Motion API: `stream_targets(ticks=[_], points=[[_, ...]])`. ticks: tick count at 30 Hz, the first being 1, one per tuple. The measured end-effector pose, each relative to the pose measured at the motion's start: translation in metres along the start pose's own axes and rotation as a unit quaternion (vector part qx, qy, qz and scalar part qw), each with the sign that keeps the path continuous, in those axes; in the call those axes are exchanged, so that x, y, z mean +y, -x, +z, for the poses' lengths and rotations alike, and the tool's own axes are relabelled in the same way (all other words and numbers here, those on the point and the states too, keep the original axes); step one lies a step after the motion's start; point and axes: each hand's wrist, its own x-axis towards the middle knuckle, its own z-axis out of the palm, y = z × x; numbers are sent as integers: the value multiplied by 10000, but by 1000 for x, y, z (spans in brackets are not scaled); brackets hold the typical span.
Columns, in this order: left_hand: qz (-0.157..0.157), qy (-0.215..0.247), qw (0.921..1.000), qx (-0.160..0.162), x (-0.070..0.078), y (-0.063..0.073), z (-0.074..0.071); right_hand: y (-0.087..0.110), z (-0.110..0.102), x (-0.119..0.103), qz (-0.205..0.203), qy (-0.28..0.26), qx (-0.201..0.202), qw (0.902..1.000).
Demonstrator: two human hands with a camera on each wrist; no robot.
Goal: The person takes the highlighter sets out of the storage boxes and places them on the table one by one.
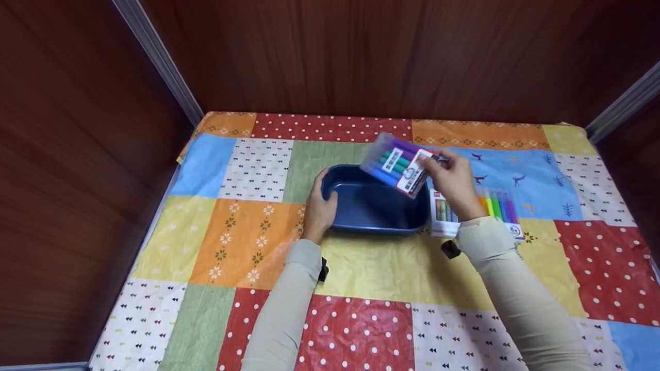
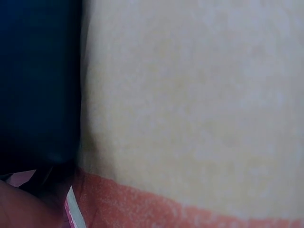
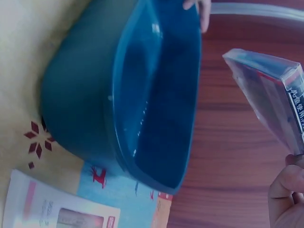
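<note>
A dark blue plastic basin (image 1: 379, 232) stands on the patchwork cloth. My left hand (image 1: 320, 208) grips its left end, thumb over the rim and fingers along the outer wall. Above the basin's back right part, my right hand (image 1: 454, 178) pinches a clear pack of markers (image 1: 394, 164) by its right end. Purple, green and blue markers show through this tilted pack. In the right wrist view the pack (image 3: 266, 90) is seen edge-on, apart from the basin (image 3: 78, 95). The left wrist view shows mostly the basin's dark side (image 2: 38, 80) and pale cloth.
Right of the basin lie a white box with a window (image 1: 442, 226) and a pack of bright markers (image 1: 497, 203), partly hidden by my right wrist. The patchwork cloth (image 1: 242, 232) covers the table. Brown wood-grain panels (image 1: 309, 56) rise at the back and both sides.
</note>
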Motion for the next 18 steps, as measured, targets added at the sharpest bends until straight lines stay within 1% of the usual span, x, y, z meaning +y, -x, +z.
stream_targets(ticks=[5,7,10,14,18], points=[[34,-14,10000,44,0,0,1,2,-8,4,204,-350,185,9990],[11,-28,10000,28,0,0,2,2,-12,7,245,-554,231,9979],[-45,-28,10000,-24,1,1,3,2,-18,11,325,-723,318,9963],[-70,-13,10000,-27,0,0,3,1,-25,15,378,-923,461,9939],[-18,7,10000,54,-1,-1,2,3,-34,17,365,-1160,564,9910]])
